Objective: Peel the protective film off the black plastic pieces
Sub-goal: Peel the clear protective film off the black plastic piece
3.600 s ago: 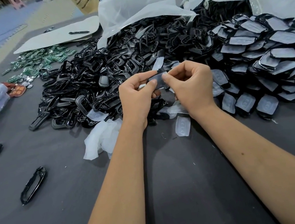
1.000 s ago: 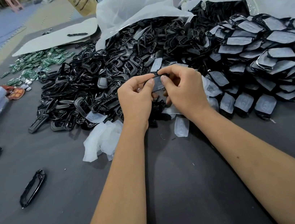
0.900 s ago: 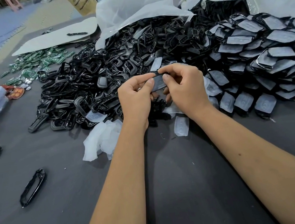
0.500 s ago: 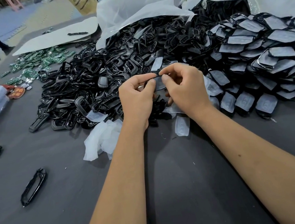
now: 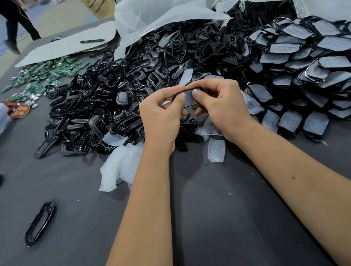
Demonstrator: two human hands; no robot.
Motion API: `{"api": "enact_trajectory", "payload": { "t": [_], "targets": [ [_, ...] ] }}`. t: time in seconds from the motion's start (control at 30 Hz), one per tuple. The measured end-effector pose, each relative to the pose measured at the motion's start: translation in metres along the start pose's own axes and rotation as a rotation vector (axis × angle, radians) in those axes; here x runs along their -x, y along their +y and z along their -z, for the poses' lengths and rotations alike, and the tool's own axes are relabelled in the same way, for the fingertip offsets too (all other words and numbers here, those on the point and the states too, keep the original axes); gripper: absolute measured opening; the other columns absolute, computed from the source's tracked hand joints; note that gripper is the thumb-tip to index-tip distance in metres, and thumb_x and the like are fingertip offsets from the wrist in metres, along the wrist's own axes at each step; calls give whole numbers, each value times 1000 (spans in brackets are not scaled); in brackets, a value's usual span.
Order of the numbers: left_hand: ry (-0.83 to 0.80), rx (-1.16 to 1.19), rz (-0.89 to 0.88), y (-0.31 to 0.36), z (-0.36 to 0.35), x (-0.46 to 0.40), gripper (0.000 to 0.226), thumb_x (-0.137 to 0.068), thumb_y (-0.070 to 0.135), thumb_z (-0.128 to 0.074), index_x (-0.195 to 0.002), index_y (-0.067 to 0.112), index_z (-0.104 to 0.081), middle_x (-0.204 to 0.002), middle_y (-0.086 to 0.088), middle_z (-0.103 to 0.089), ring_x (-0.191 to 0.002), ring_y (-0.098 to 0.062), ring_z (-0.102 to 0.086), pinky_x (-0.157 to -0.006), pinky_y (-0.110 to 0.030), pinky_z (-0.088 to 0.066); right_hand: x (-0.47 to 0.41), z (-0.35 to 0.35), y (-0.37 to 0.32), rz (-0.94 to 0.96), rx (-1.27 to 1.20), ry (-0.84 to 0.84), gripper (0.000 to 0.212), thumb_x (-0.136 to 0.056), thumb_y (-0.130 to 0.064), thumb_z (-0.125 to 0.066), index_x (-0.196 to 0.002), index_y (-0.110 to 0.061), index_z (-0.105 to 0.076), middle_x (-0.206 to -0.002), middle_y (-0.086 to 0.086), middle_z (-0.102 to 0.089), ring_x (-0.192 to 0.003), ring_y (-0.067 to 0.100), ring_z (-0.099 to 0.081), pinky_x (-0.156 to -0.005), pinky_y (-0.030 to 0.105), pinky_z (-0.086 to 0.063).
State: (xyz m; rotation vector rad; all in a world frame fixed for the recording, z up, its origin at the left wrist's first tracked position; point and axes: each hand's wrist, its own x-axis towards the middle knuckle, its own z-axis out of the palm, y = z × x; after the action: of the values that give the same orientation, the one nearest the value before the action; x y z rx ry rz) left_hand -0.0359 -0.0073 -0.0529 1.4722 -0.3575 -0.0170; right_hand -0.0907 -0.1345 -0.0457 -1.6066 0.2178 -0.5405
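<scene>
1. Pinching one black plastic piece between them, the left hand and right hand have fingers and thumbs curled round its ends, above the middle of the grey table.
2. Pale protective film covers the piece's face between the two thumbs.
3. Film-covered pieces are heaped toward the table's right edge; bare black frames are piled left of the hands.
4. Peeled film scraps lie just beside the left wrist.
5. A loose black frame lies near the left edge.
</scene>
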Motion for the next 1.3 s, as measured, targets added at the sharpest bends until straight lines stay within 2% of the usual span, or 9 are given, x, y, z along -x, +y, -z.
{"api": "enact_trajectory", "payload": {
  "t": [0.2, 0.3, 0.43, 0.57, 0.67, 0.8, 0.97, 1.17, 1.3],
  "targets": [
    [-24, 8, -9, 3, 2, -1, 19, -92, -6, -70, -98, 8, -79, -73, 0, -74, -54, -10, -60, -60, -25, -55, 3, 0, 0, 74, -20, 4, 17, -98, 6, -63, -105, -2, -77, -90, 15, -75, -72, 28, -77, -62, 36, -64],
    [-11, 70, 38, 5, 3, -1, 19, -92, -8, -67, -98, 5, -78, -71, -2, -72, -54, -10, -58, -57, -21, -51, 3, 0, 2, 249, 226, 13, 20, -97, -2, -68, -114, -6, -77, -102, 9, -73, -83, 26, -74, -74, 45, -64],
    [44, 241, 179, 9, 14, -7, 17, -95, -7, -62, -96, 1, -77, -71, -5, -64, -52, -8, -50, -55, -16, -43, 5, 0, -1, 423, 418, -135, 31, -93, -11, -78, -124, -12, -76, -118, 7, -61, -99, 16, -64, -80, 30, -59],
    [-23, 394, 297, 16, 19, -8, 18, -101, 5, -59, -98, -5, -73, -74, -6, -67, -53, -7, -53, -50, -13, -44, 4, 0, 0, 535, 533, -78, 25, -93, -8, -76, -118, -10, -79, -121, 10, -60, -103, 23, -58, -88, 31, -53],
    [-46, 499, 319, 17, 18, -7, 35, -105, 29, -58, -98, -1, -72, -85, -10, -74, -64, -13, -66, -60, -18, -56, 5, -2, -2, 393, 376, -30, 16, -94, -9, -76, -109, -7, -81, -114, 7, -60, -100, 12, -60, -78, 22, -52],
    [-11, 331, 177, 12, 14, -6, 15, -101, 5, -63, -113, 2, -71, -92, -7, -75, -70, -9, -66, -65, -19, -54, 5, -5, -4, 114, 27, -31, 8, -96, -9, -73, -97, -12, -80, -101, 3, -62, -83, -1, -60, -72, 17, -49],
    [22, 280, 162, 13, 15, -6, 12, -100, 3, -63, -104, 6, -75, -93, -6, -78, -77, -10, -70, -69, -21, -57, 4, -6, -4, -187, -362, -215, 20, -103, -6, -58, -104, -8, -78, -90, 4, -75, -79, 13, -63, -74, 29, -52],
    [75, 297, 186, 14, 9, -4, 12, -102, 5, -63, -99, 7, -74, -87, -5, -75, -70, -10, -65, -68, -23, -58, 3, -5, -1, -221, -440, -123, 22, -98, 3, -64, -113, -6, -76, -101, 11, -77, -84, 17, -70, -70, 26, -58],
    [77, 316, 214, 16, 6, -2, 9, -103, 6, -60, -103, 4, -70, -94, -11, -70, -73, -13, -63, -67, -22, -57, 3, -4, 2, -145, -355, -63, 26, -92, 5, -71, -115, -7, -76, -86, 4, -74, -78, 14, -70, -70, 24, -57]
  ]
}}
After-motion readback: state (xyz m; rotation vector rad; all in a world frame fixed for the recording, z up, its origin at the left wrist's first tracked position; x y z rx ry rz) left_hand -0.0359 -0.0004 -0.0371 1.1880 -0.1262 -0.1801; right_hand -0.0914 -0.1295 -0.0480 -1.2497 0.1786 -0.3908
